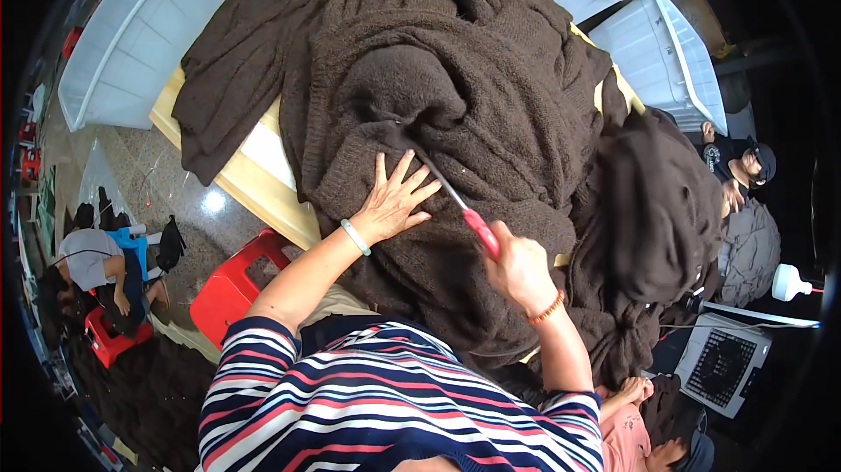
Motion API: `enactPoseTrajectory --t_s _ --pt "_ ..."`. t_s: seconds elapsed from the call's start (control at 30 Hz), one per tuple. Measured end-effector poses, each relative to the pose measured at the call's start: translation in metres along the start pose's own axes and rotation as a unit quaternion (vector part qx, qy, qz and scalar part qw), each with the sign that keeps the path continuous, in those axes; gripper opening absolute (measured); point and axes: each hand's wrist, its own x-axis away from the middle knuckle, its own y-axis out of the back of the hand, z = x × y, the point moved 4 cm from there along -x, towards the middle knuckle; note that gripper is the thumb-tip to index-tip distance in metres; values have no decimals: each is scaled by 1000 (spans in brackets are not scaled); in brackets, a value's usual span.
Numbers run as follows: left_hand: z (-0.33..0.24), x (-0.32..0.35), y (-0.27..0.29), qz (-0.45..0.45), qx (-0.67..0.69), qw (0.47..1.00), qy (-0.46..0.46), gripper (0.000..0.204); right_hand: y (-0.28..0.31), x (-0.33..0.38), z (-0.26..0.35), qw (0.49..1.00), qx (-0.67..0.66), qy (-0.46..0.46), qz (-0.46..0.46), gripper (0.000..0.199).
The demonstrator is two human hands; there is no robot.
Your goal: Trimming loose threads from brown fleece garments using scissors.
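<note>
Dark brown knitted garments (517, 113) lie heaped over the table in front of me. My left hand (394, 202) rests on the knit with its fingers spread, a pale bangle at the wrist. My right hand (521, 272) is closed round the pinkish-red handle of a tool with a long thin metal shaft (480, 234). That shaft slants up and left, just past my left fingertips, to a fold below a rounded bulge in the knit (403, 78). Its tip is at or within the fold, so I cannot tell its exact kind.
The yellow-edged table (263, 196) shows at the left. White bins (140, 34) stand at the far left and far right. A red stool (232, 288) is near my left arm. A large dark bundle (657, 209) sits at the right. Other people sit nearby on both sides.
</note>
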Motion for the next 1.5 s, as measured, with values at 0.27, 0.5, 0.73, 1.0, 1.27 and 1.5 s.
enactPoseTrajectory --t_s 0.27,0.5,0.73,1.0,1.27,1.5 --pt "0 -5 8 -10 3 1000 -5 66 -5 -27 23 998 15 64 -15 19" --pt "-21 -18 45 -90 21 996 18 51 16 52 -23 996 -87 -15 -6 20" --pt "-16 -76 34 -17 126 986 112 36 5 76 -36 991 -96 -83 -40 29" --pt "-13 -71 23 -70 329 938 78 13 0 87 -45 994 -44 -100 -21 20" --pt "-16 -54 16 -115 396 904 112 23 -4 74 -32 998 -39 -42 -21 18" --pt "-16 -49 14 -101 371 913 133 16 1 71 -30 997 -60 -50 -7 18"
